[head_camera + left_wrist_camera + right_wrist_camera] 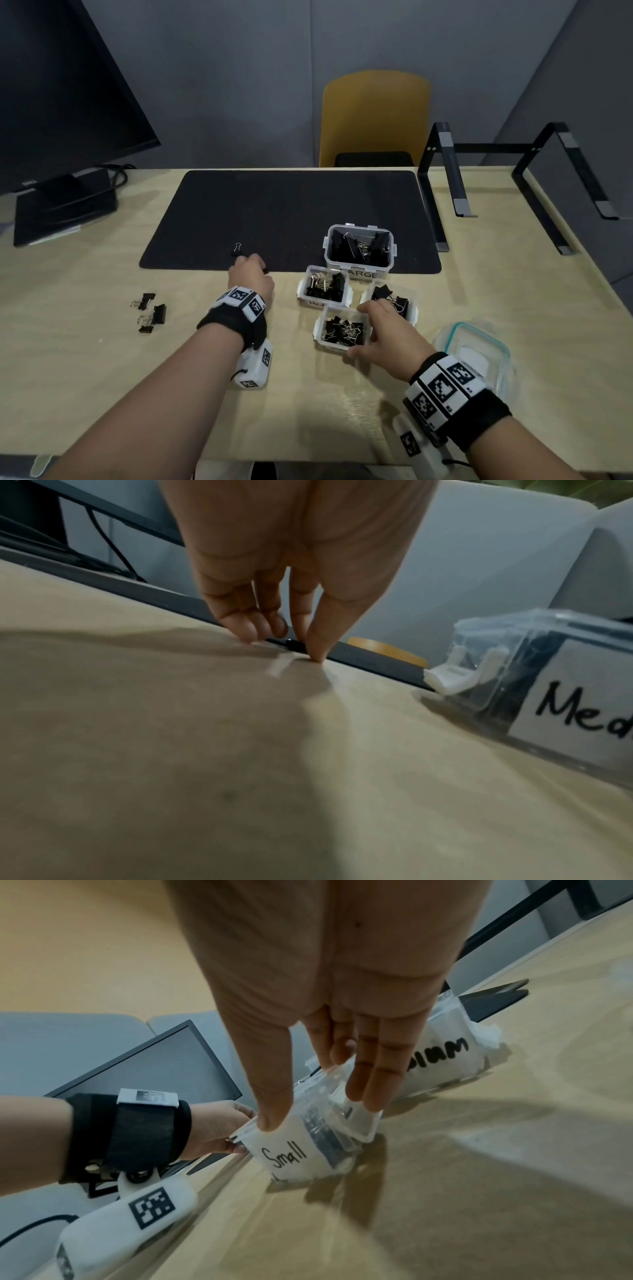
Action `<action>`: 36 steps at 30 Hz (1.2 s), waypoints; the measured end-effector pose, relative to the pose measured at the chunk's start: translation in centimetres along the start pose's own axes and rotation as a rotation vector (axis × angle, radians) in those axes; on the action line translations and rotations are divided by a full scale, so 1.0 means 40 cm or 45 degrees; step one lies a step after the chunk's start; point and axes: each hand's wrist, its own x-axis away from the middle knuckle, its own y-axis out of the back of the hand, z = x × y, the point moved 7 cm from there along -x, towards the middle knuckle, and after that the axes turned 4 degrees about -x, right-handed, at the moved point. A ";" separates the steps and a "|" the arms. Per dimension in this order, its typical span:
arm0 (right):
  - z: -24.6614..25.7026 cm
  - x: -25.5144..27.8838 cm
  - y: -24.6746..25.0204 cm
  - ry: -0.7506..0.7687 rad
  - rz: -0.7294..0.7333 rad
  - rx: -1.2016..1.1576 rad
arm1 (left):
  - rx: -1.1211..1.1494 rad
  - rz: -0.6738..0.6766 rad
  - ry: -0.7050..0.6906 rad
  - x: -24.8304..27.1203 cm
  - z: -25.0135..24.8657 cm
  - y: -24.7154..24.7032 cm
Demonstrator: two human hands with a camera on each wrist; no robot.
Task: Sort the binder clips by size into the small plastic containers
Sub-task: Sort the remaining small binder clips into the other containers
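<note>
My left hand [260, 269] reaches to the front edge of the black mat [291, 212]. In the left wrist view, thumb and fingertips [316, 650] pinch a small black binder clip [293, 645] against the table. My right hand [363, 332] grips the "Small" container [284, 1153], thumb on its labelled front wall and fingers over the far rim. It holds several small clips. Behind it stand the "Medium" container [308, 298], a second small container [411, 311] and the "Large" container [363, 273], all with clips inside. Another tiny clip [237, 248] lies on the mat.
Three loose clips [150, 310] lie on the table at the left. A glass container with a teal rim [476, 349] sits right of my right wrist. A monitor [61, 102] stands at the back left, a black stand [513, 178] at the back right.
</note>
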 end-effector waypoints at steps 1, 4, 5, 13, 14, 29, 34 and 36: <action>0.000 0.000 0.000 -0.002 0.001 0.002 | 0.015 -0.008 0.006 -0.001 0.000 -0.001; 0.000 0.001 0.000 -0.008 0.004 0.003 | 0.026 -0.006 0.008 -0.002 0.004 -0.005; 0.000 0.002 -0.001 -0.009 0.004 0.002 | 0.018 0.005 0.000 -0.001 0.005 -0.007; 0.008 0.005 0.004 0.000 -0.010 0.016 | 0.030 0.034 -0.072 0.056 -0.003 -0.005; 0.008 0.005 0.004 0.001 -0.011 0.019 | 0.092 0.011 -0.082 0.074 -0.010 0.006; 0.007 0.002 0.004 0.017 -0.028 0.030 | 0.459 0.230 -0.653 0.302 -0.184 -0.003; 0.003 0.001 0.003 0.004 -0.001 0.020 | 0.197 -0.066 -0.297 0.061 -0.076 0.065; 0.004 0.000 0.003 0.008 -0.001 0.023 | 0.056 -0.018 -0.154 -0.015 -0.030 0.062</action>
